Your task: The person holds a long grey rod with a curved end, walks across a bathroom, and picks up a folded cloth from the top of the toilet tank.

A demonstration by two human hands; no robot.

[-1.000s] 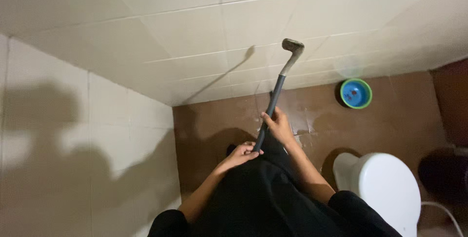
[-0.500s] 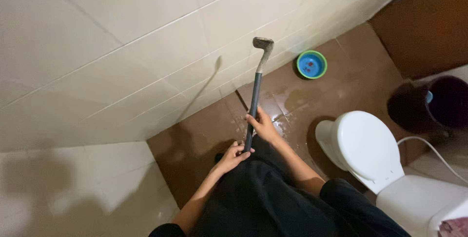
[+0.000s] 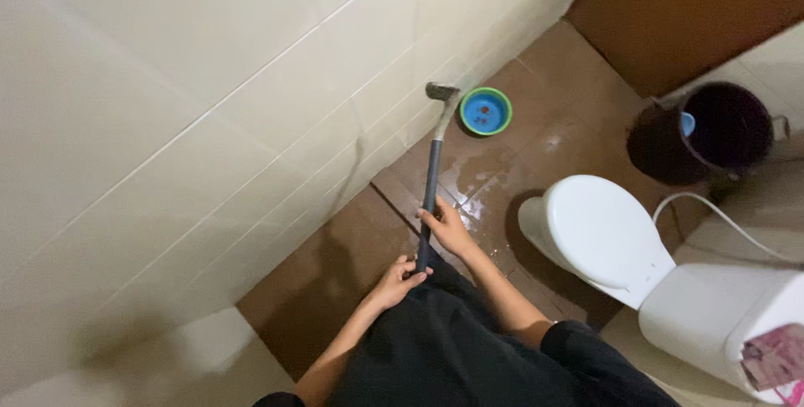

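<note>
Left hand [image 3: 400, 274]: wrapped around the bottom end of the long-handled brush [image 3: 430, 174].
Right hand [image 3: 445, 229]: clamped higher up the same dark handle.
Brush: runs toward 12 o'clock, its head [image 3: 442, 93] at the foot of the tiled wall [image 3: 209, 105].
Bowl [image 3: 485, 111]: blue with green rim, just beside the head at 3 o'clock.
Floor [image 3: 536, 135]: brown tiles, wet patches.
Toilet [image 3: 599, 229]: white, lid down, at 3 o'clock from the hands.
Bucket [image 3: 724, 129]: dark, at 2 o'clock.

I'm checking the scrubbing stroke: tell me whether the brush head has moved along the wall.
Yes. The brush head has gone down the tiled wall, now close beside the blue bowl.
</note>
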